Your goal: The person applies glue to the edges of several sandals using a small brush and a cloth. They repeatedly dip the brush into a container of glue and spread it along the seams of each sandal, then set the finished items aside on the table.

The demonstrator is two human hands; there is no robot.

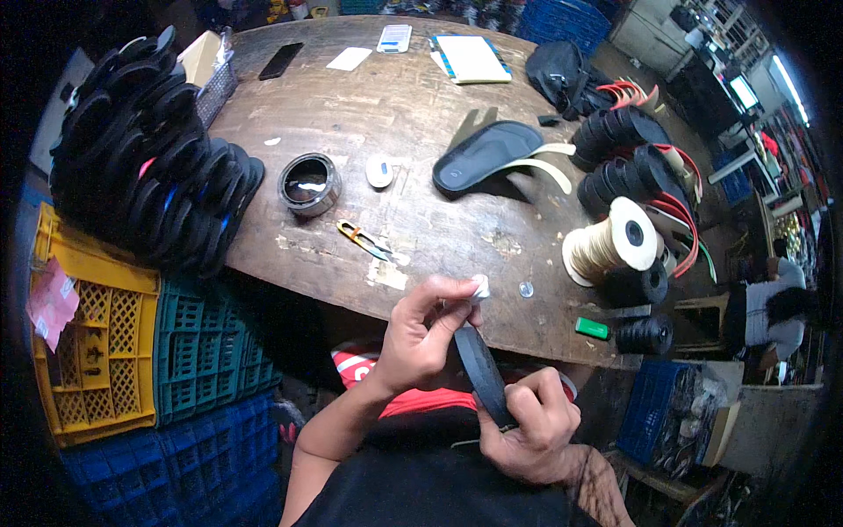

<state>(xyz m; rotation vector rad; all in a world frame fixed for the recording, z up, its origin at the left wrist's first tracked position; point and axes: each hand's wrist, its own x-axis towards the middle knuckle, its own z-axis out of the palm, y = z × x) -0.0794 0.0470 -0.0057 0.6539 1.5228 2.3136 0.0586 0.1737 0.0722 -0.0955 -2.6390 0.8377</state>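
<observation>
In front of my body, a black sandal sole [481, 376] is tilted edge-on between my hands. My right hand [531, 426] is closed around its lower end, with a thin pale thread beside the thumb. At the upper end my left hand [428, 332] is closed, thumb and fingers pressed together. A small whitish piece [479, 287] shows at its fingertips; whether it is held or wrapped on a finger I cannot tell. On the table beyond lie a black sandal [490, 156] with loose pale straps, yellow-handled thread snips [362, 239] and a small clear disc [526, 289].
A round tin [309, 184] and white oval object [379, 172] stand mid-table. Black soles [149, 167] are piled left, above plastic crates [97, 325]. At right are a thread spool [609, 241], black rolls [628, 176] and a green box [593, 328]. A phone [281, 61] lies far left.
</observation>
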